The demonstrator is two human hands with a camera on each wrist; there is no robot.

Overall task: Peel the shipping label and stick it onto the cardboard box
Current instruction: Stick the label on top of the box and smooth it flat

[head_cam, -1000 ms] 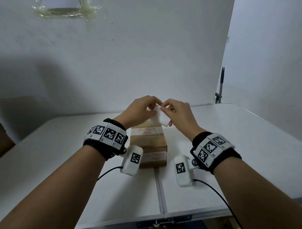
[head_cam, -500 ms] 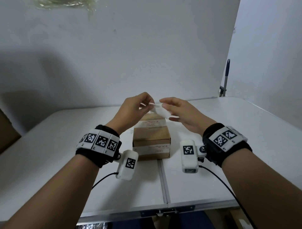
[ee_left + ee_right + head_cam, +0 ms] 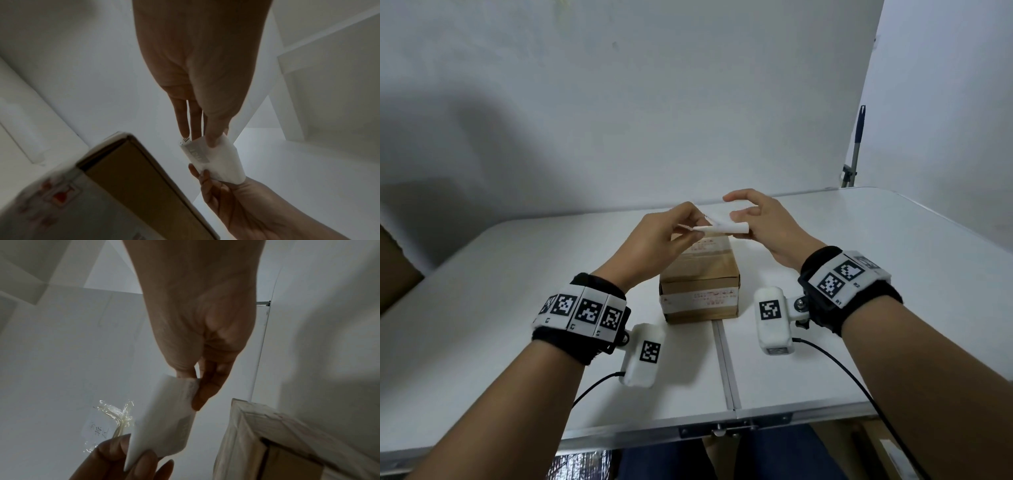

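shipping label (image 3: 717,229): mid-frame, above cardboard box (image 3: 700,291) on worktop (image 3: 859,308) | left hand (image 3: 661,240): pinches one end | right hand (image 3: 763,222): pinches other end, remaining fingers loose | risk: freed adhesive curls onto itself, or tears under uneven pull

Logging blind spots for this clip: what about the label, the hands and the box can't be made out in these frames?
- Shipping label: its print is too small in the head view and blurred in both wrist views.
- Whether the backing is fully peeled off: the left hand and right hand cover both ends.
- Cardboard box: far top hidden behind the hands in the head view; cut off by the frame edge in wrist views.
- Box tape print: too small to read.
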